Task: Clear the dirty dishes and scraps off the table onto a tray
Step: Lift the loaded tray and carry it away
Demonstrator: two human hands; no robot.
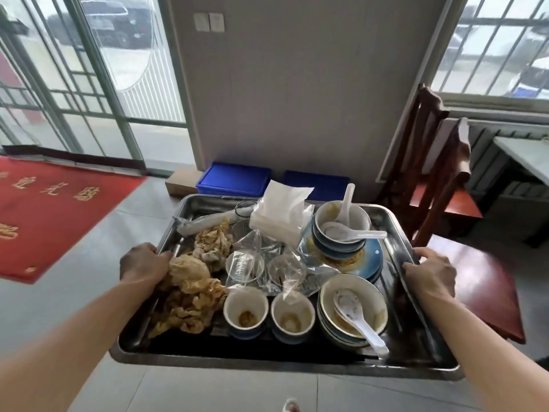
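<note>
We grip steel tray [421, 356] w/ both hands: left hand [142, 264] at 9 o'clock rim, right hand [431, 273] at 3 o'clock. Dirty bowls [341, 230], cups [246, 310], napkins [190, 295] aboard.

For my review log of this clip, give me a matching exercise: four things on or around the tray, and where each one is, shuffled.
Things:
1. crumpled stained napkins
2. tissue pack
3. two small cups
4. blue crates

Places:
A. tray's far middle
B. floor by the wall
C. tray's left side, by the left hand
D. tray's near edge, side by side

Pairs: 1-C, 2-A, 3-D, 4-B
</note>
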